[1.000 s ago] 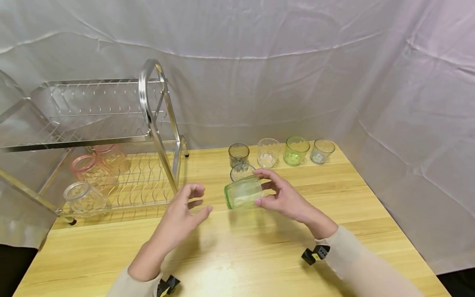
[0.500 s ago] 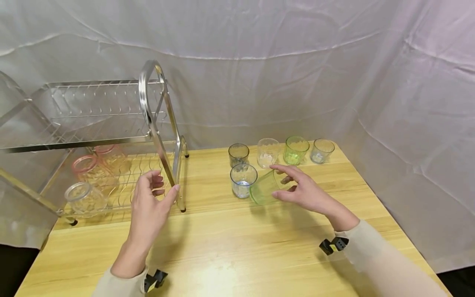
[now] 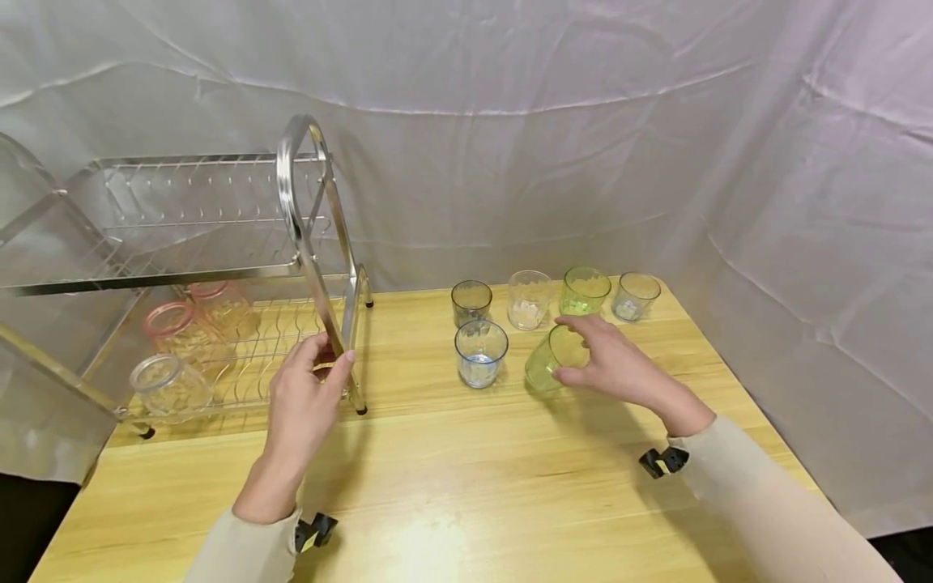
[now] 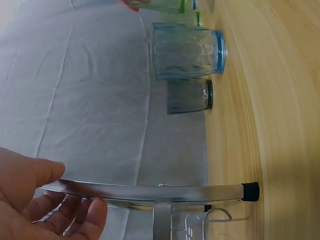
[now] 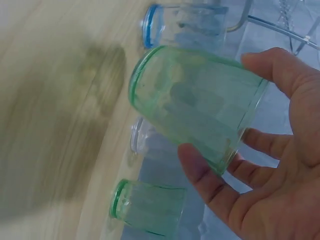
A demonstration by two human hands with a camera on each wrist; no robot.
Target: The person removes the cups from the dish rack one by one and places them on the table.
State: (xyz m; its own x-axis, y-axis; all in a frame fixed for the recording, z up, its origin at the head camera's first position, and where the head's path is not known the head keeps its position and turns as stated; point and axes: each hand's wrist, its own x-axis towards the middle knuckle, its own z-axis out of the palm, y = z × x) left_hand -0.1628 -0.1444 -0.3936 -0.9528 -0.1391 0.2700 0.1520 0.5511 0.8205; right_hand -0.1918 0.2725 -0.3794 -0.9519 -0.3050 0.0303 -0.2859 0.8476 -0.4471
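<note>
My right hand pinches a light green drinking glass near its rim, thumb on one side and fingers on the other. The glass tilts over the table, its thick green base toward the wood and its mouth toward my palm. At the dish rack, my left hand has its thumb and fingers around the front right metal post. Between the hands stands an upright blue-tinted glass. Behind the held glass are a clear glass and another green glass.
A dark grey glass and a pale blue glass also stand along the back. On the rack's lower tier lie two pink-rimmed glasses and a clear one. Grey cloth walls the table's back and right.
The green glass has moved right in my right hand, away from the blue-tinted glass, and turned from sideways toward upright. My left hand has moved left and taken hold of the rack post.
</note>
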